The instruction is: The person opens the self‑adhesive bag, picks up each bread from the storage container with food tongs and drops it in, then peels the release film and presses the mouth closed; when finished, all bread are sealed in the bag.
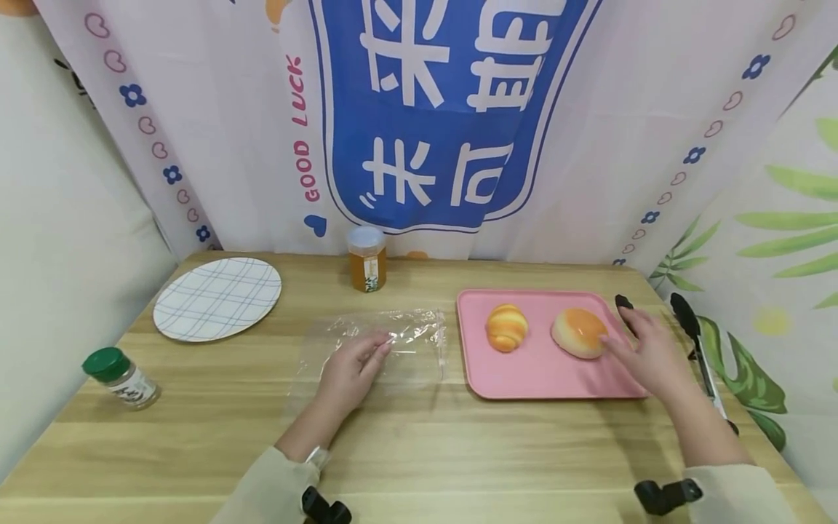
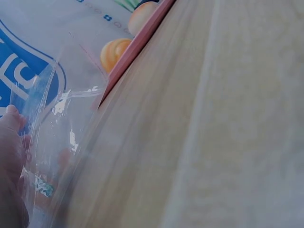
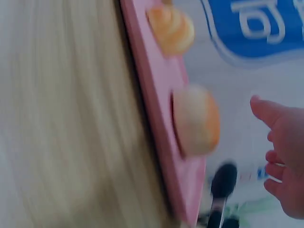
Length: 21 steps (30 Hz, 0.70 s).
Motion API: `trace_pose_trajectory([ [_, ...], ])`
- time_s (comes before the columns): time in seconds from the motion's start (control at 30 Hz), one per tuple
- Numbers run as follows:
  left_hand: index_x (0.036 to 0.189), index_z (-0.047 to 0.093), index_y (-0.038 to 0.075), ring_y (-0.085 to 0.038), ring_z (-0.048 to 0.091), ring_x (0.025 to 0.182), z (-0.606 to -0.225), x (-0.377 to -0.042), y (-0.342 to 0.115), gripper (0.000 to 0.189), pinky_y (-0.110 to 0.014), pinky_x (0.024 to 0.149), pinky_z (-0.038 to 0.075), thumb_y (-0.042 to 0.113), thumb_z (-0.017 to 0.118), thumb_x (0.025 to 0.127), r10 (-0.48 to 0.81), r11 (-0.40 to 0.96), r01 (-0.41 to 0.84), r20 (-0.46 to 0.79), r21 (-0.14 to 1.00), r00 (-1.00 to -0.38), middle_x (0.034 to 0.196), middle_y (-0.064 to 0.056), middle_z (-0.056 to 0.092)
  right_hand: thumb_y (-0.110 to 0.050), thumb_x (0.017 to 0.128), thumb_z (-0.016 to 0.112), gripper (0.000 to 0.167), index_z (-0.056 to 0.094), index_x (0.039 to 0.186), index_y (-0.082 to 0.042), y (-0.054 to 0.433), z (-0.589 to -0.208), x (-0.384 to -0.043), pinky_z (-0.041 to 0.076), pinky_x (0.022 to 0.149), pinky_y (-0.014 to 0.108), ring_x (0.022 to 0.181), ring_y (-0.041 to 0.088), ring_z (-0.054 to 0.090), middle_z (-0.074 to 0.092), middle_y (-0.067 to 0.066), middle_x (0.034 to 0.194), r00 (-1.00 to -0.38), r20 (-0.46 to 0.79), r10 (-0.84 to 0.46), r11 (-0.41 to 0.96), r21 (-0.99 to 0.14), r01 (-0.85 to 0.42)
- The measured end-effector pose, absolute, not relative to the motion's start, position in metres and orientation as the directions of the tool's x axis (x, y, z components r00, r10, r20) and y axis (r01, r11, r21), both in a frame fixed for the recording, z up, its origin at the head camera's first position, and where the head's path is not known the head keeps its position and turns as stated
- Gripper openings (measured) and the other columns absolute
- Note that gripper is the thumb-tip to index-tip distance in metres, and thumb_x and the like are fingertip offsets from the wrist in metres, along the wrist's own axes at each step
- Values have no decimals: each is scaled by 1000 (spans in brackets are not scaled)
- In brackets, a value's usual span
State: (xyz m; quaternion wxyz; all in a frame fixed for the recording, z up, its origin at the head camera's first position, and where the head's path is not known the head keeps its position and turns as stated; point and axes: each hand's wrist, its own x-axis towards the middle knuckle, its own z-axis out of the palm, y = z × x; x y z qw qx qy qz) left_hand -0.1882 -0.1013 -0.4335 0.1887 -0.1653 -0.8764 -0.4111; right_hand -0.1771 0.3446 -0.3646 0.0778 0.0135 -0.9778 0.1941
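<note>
My left hand [image 1: 352,367] pinches a clear zip-top plastic bag [image 1: 412,331] between thumb and fingers, over the middle of the table. In the left wrist view the bag [image 2: 71,118] stands up partly opened out beside the fingers. Over the right side of a pink tray [image 1: 533,378], my right hand [image 1: 655,356] reaches with fingers spread and nothing held. Its thumb comes close to a round glossy bun [image 1: 580,333]; in the right wrist view the hand [image 3: 285,156] is apart from the bun [image 3: 197,121]. A striped croissant-shaped bread [image 1: 507,327] sits left of the bun.
Black-tipped tongs [image 1: 703,364] lie along the tray's right side, partly behind my right hand. A honey-coloured jar [image 1: 367,262] stands at the back. To the left are a checked plate [image 1: 219,298] and a green-capped shaker [image 1: 123,377]. A printed curtain [image 1: 262,145] hangs behind the table.
</note>
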Motion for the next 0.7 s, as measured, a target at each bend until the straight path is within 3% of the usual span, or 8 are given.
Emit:
trace_pose_trajectory([
  [0.23,108,71,8,-31,66,114,-434,-187,-102,19,-48,103,51,20,64,95,134,613,442,465,655,-875,118,-11,71,-57,95,49,100,8,148,16,414,-386,-173,29,99,79,130,66,19,14,50,143,-956,22,293,896,-355,266],
  [0.43,108,72,9,-31,65,115,-435,-187,-102,19,-49,104,51,21,63,96,134,614,441,464,654,-875,120,-10,71,-69,88,50,121,-11,145,19,433,-396,-176,26,105,77,135,65,9,1,51,146,-888,-157,432,801,-387,458],
  [0.7,109,72,9,-32,64,117,-437,-187,-102,20,-50,106,49,21,64,95,130,609,442,467,659,-875,121,-11,70,-72,87,48,123,-8,142,24,439,-412,-179,33,106,71,128,67,23,14,57,136,-846,-237,477,759,-374,533],
])
